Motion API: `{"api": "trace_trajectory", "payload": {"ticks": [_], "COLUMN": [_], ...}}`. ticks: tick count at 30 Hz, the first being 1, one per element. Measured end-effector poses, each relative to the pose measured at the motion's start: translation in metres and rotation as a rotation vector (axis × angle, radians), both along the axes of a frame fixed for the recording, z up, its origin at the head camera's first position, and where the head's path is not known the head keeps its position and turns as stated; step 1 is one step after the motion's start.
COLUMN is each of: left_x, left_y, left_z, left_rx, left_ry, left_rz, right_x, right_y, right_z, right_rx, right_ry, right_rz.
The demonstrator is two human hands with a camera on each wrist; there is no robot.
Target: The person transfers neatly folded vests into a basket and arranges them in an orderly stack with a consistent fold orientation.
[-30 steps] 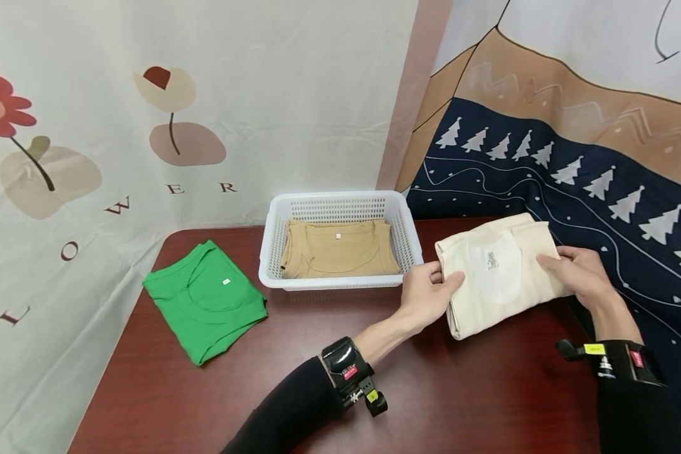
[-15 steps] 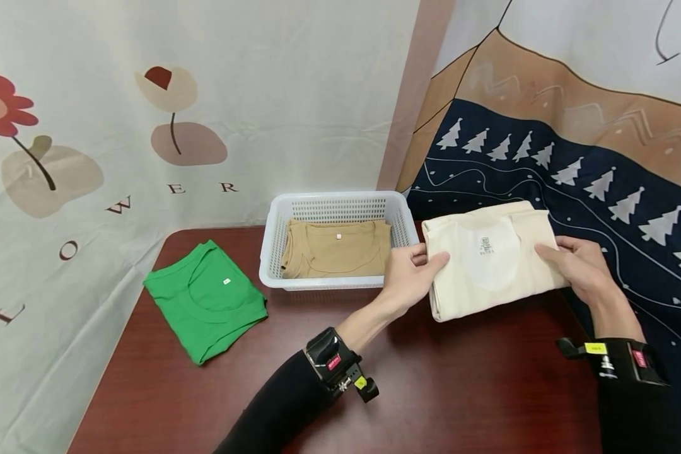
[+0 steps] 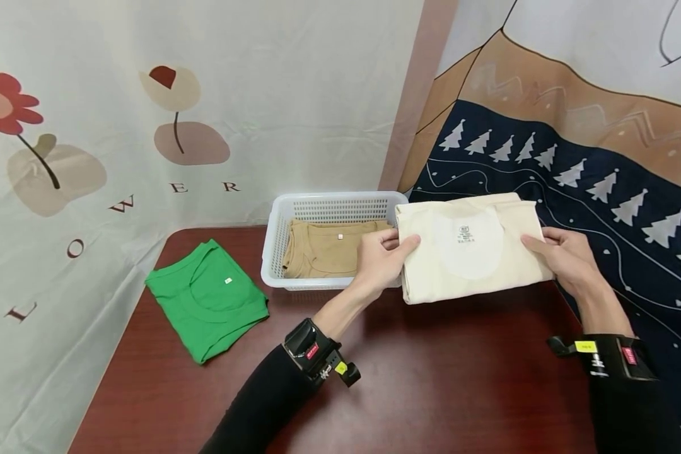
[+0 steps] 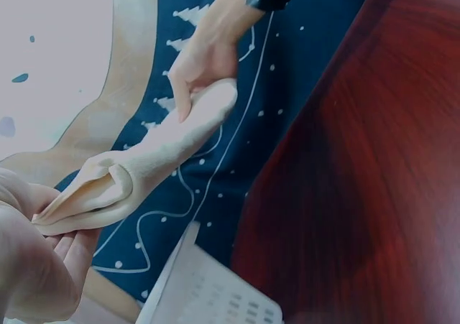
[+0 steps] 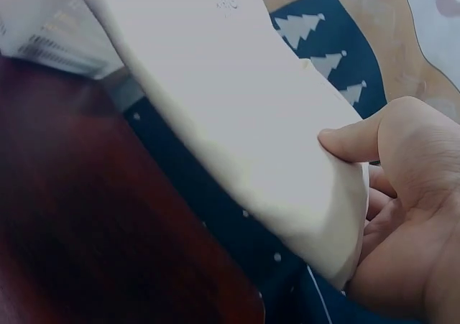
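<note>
The left hand [image 3: 381, 260] pinches a folded cream shirt [image 3: 471, 243] at nine o'clock, the right hand [image 3: 567, 260] at three, holding it above the table [image 3: 442, 378]. Toward nine, a white plastic basket [image 3: 303, 284] holds a folded tan shirt [image 3: 323, 247]; at the basket's eight lies a folded green shirt [image 3: 207, 309].

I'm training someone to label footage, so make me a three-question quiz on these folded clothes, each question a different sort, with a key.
1. True or false: the green garment lies outside the white basket.
2. What colour is the folded garment inside the basket: A) navy, B) tan or C) pink?
3. In the head view, which of the person's own grips is nearer the basket, and what does it hold?

Key:
1. True; it lies on the table.
2. B.
3. The left grip; it holds one end of the cream cloth, and the right grip holds the other.
</note>
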State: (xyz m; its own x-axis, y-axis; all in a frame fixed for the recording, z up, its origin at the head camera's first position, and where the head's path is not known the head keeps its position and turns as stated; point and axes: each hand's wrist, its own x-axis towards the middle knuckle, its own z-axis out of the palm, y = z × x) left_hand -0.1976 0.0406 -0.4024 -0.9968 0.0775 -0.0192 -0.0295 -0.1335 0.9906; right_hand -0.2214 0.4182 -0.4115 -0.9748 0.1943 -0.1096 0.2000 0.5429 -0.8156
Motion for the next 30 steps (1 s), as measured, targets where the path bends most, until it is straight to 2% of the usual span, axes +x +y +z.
{"api": "trace_trajectory", "payload": {"ticks": [13,24,30], "left_x": [-0.015,-0.024,-0.028], "left_y": [-0.047,-0.08,-0.102], "left_z": [0.002,0.008,0.008], "left_rx": [-0.044,-0.043,-0.106], "left_ry": [0.033,0.002,-0.044], "left_rz": [0.066,0.108,0.153], "right_x": [-0.008,-0.017,-0.021], "right_y": [-0.039,-0.074,-0.094], "right_z": [0.012,0.021,0.025], "right_rx": [-0.046,-0.084,-0.095], "right_ry": [0.026,0.049,0.062], "right_rz": [0.071,0.112,0.148]}}
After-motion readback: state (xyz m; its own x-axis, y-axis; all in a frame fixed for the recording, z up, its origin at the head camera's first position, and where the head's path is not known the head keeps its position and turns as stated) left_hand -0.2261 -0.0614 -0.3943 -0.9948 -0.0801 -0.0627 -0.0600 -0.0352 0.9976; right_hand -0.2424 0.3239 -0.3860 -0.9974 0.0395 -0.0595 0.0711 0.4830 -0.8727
